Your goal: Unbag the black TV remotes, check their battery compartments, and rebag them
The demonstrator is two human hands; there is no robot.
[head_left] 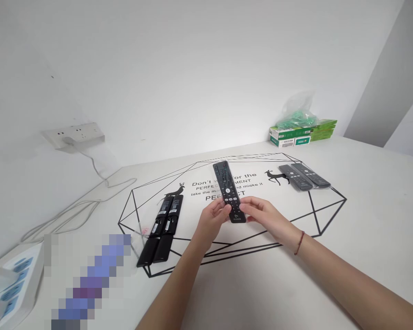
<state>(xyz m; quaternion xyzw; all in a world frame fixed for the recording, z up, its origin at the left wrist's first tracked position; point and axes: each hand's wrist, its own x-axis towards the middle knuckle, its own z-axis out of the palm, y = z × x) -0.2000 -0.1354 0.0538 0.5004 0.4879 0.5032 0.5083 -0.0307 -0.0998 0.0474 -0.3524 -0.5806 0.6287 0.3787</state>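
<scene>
A black remote control, its button side facing me, is held tilted above the printed mat. My left hand grips its lower left edge, with the thumb on the front. On the lower right edge my right hand closes its fingers and thumb. The remote seems to be in a thin clear sleeve. Two more remotes lie face down with their battery compartments uncovered, one remote beside another remote, at the left of the mat. Two wrapped remotes lie face up at the right.
Green and white boxes with a clear plastic bag on top stand against the wall. At the left are a wall socket, a trailing white cable and a power strip. A blurred patch covers the lower left.
</scene>
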